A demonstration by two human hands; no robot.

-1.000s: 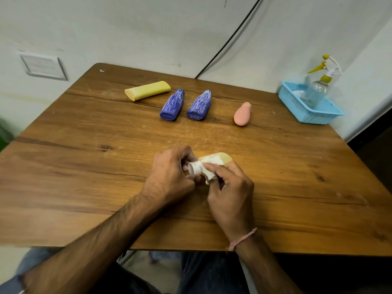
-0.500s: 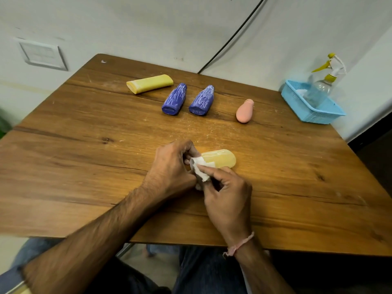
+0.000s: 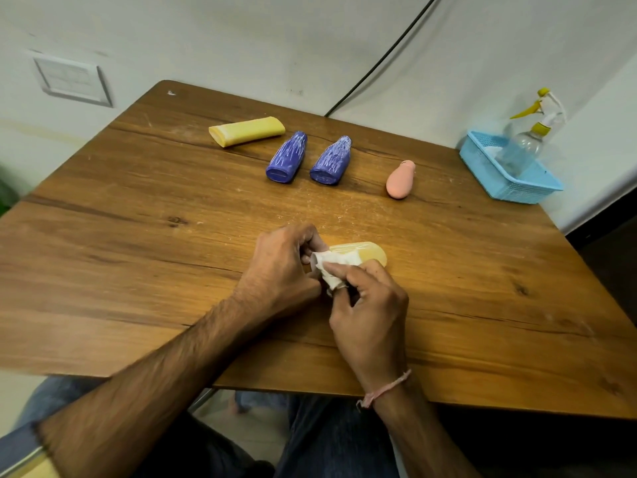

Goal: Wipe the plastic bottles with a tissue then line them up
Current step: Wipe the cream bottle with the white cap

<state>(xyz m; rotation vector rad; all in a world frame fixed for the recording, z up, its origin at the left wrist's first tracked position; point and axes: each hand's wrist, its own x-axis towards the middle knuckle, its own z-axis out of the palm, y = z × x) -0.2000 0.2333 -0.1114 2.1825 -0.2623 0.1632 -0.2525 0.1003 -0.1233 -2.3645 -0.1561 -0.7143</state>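
1. The right hand, fingers curled, pinches a tissue against the pale yellow bottle.
2. The left hand curls round that bottle's neck end.
3. The bottle lies on its side at the table's front middle, with its long axis left-right and its rounded base pointing right.
4. Behind it lie a yellow tube, a left blue bottle, a right blue bottle and a pink bottle.

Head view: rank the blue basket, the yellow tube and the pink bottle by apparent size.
Largest: blue basket.
Next: yellow tube.
Smallest: pink bottle.
All sit far from the camera, so the order looks safe.
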